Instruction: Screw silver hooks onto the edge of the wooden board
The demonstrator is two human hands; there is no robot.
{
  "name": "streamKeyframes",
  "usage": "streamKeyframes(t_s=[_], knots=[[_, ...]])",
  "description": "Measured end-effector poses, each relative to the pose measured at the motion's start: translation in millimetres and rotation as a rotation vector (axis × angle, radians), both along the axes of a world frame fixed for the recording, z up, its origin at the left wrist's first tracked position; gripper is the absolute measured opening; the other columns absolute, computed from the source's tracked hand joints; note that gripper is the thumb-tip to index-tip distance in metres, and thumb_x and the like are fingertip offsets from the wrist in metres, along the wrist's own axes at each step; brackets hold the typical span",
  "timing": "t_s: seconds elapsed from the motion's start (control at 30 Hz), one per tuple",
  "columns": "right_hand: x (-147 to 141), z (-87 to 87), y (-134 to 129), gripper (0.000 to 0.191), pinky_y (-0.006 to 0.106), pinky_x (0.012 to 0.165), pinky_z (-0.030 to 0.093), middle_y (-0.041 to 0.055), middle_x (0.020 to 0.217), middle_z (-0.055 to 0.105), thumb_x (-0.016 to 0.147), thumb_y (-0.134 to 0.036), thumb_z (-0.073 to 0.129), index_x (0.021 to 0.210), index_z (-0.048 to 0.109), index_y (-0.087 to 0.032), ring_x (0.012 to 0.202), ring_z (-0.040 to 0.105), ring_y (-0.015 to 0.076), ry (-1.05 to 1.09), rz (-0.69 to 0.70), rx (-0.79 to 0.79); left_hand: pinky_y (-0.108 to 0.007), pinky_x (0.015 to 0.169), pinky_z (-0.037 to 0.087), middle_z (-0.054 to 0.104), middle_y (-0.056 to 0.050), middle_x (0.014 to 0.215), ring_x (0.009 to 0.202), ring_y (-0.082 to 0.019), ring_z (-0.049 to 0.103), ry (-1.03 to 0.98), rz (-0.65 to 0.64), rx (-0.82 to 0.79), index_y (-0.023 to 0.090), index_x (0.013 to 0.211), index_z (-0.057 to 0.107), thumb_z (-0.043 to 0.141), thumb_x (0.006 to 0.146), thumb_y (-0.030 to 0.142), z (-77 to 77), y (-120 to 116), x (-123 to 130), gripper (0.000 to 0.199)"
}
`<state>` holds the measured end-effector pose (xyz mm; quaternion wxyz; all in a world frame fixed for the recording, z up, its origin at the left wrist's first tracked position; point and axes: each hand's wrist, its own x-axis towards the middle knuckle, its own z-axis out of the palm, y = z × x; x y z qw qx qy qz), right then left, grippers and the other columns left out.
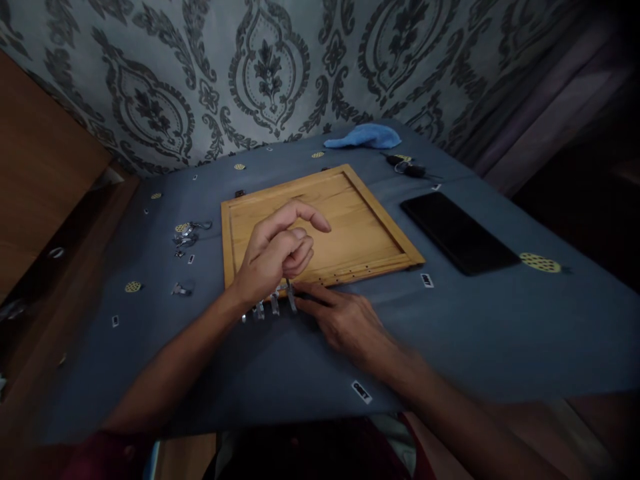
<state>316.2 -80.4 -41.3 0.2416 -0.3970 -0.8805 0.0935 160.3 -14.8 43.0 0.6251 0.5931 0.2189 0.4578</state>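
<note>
A framed wooden board (pixel 320 220) lies on the blue cloth. Above its near edge is my left hand (pixel 280 250), index finger bent outward and the other fingers curled; a thin dark piece shows just under them, too small to name. Several metal clips (pixel 275 303) stand in a row along that near edge. My right hand (pixel 350 320) rests low beside the row, its fingertips closed at the rightmost clip (pixel 291 297). Small holes dot the edge farther right.
Loose metal clips (pixel 186 235) lie left of the board, with another clip (pixel 181 289) nearer. A black phone (pixel 459 232) is to the right. Behind it are a black-handled tool (pixel 413 171) and a blue cloth piece (pixel 367 136). A patterned wall (pixel 270 67) borders the far side.
</note>
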Motion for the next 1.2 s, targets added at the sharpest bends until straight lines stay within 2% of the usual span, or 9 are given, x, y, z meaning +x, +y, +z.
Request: streamKeyframes(t_s=[0.2, 0.53, 0.7, 0.97, 1.2], knots=[[0, -1.6, 0, 0.052, 0.026, 0.076, 0.062, 0.0065, 0.132, 0.075, 0.085, 0.004, 0.056, 0.125, 0.076, -0.024, 0.094, 0.079, 0.0198, 0.038, 0.004, 0.027, -0.016, 0.041, 0.022, 0.027, 0.013, 0.048, 0.039, -0.006, 0.017, 0.0, -0.1, -0.001, 0.017, 0.095, 0.06, 0.049, 0.093, 0.02, -1.4, 4, -3, 0.012], [0, -1.5, 0, 0.052, 0.027, 0.075, 0.062, 0.0062, 0.134, 0.074, 0.085, 0.003, 0.056, 0.124, 0.076, -0.024, 0.095, 0.079, 0.02, 0.027, -0.003, 0.032, -0.018, 0.043, 0.025, 0.028, 0.012, 0.049, 0.04, -0.006, 0.018, 0.059, -0.185, -0.039, 0.018, 0.094, 0.062, 0.048, 0.092, 0.019, 1.6, 7, -5, 0.013], [0, 0.2, -1, 0.051, 0.027, 0.071, 0.061, 0.0067, 0.136, 0.073, 0.086, 0.002, 0.057, 0.125, 0.076, -0.025, 0.094, 0.079, 0.0208, 0.0, -0.008, -0.002, -0.019, 0.043, 0.025, 0.028, 0.012, 0.049, 0.04, -0.006, 0.02, 0.059, -0.164, -0.016, 0.018, 0.094, 0.061, 0.049, 0.094, 0.02, 0.6, 3, -4, 0.012], [0, 3.1, -1, 0.054, 0.027, 0.07, 0.061, 0.0062, 0.136, 0.073, 0.083, 0.005, 0.057, 0.124, 0.076, -0.025, 0.094, 0.079, 0.021, -0.025, -0.013, -0.024, -0.018, 0.042, 0.023, 0.028, 0.013, 0.048, 0.039, -0.006, 0.02, 0.015, -0.029, 0.025, 0.018, 0.092, 0.058, 0.051, 0.093, 0.023, -0.2, -6, 2, 0.009], [-1, 0.7, 0, 0.051, 0.027, 0.073, 0.061, 0.0063, 0.135, 0.073, 0.086, 0.003, 0.057, 0.123, 0.077, -0.025, 0.094, 0.079, 0.0209, -0.03, -0.018, -0.003, -0.017, 0.04, 0.019, 0.026, 0.014, 0.047, 0.038, -0.005, 0.015, -0.001, -0.081, 0.003, 0.018, 0.091, 0.058, 0.052, 0.09, 0.022, -0.3, 3, -4, 0.008]])
